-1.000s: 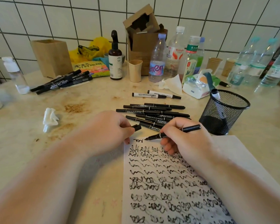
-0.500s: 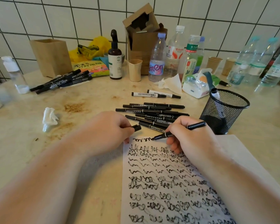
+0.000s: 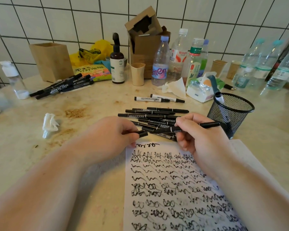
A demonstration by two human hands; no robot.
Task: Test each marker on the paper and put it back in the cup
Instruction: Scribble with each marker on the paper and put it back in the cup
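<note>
Since half a second ago the marker has lifted off the paper; its tip now points left toward the cap, close to it but not yet in, above the sheet's top edge. Fresh scribble sits alone on the top line, just below the cap.

Right hand: grip closed on the marker barrel, thumb and fingers curled round its middle, rear end sticking out rightward toward the mesh cup. Left hand: grip pinching the cap between thumb and forefinger, open end facing the marker tip; a fingertip touches the paper's top left corner.

Counts: one marker in hand. Loose black markers lie in a heap on the tabletop just beyond both grips, about eight; exact number unclear where they overlap and the hands cover them. Two white-barrelled markers lie beyond that heap. One mesh cup, right of the right grip, with at least one marker standing in it. Second pile of dark markers far left, about five, beside one wooden box. One crumpled tissue left of the left grip.

Paper carries roughly ten rows of scribbles below the grips.
</note>
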